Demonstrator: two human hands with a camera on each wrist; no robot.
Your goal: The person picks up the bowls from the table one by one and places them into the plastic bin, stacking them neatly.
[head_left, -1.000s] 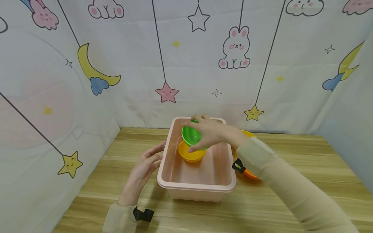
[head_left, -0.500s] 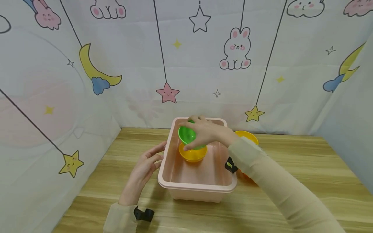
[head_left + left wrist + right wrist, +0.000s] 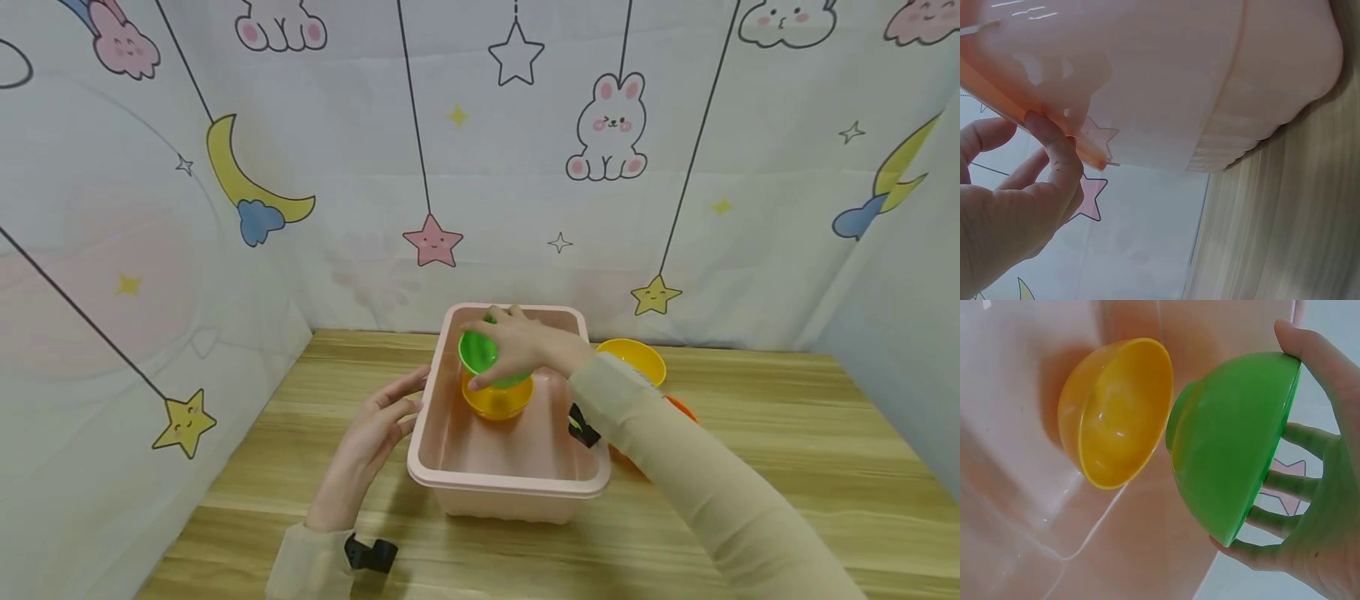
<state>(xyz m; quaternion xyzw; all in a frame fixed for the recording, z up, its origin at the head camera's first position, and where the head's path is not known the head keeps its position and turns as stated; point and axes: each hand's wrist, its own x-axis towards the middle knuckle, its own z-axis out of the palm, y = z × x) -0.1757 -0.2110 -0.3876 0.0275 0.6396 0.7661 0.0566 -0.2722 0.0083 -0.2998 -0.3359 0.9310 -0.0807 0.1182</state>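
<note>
My right hand (image 3: 513,342) grips a green bowl (image 3: 1232,440) by its rim, thumb on one side and fingers spread along the other. In the right wrist view the green bowl is tilted, its foot close to the rim of a yellow bowl (image 3: 1116,415); whether they touch, I cannot tell. That yellow bowl stands in a pink plastic tub (image 3: 510,483), below the green one in the head view. Outside the tub's left side, my left hand (image 3: 375,433) touches the rim with its fingertips; the left wrist view shows fingers (image 3: 1054,150) against the lip.
To the right of the tub, another yellow bowl (image 3: 637,360) sits on the wooden table (image 3: 810,433). An orange bowl (image 3: 681,408) is partly hidden by the right sleeve. A patterned curtain (image 3: 510,167) closes off the back and sides.
My right hand has shifted slightly left with the green bowl, over the yellow one. More of the bowls at the right shows past the sleeve. The left hand stays at the rim.
</note>
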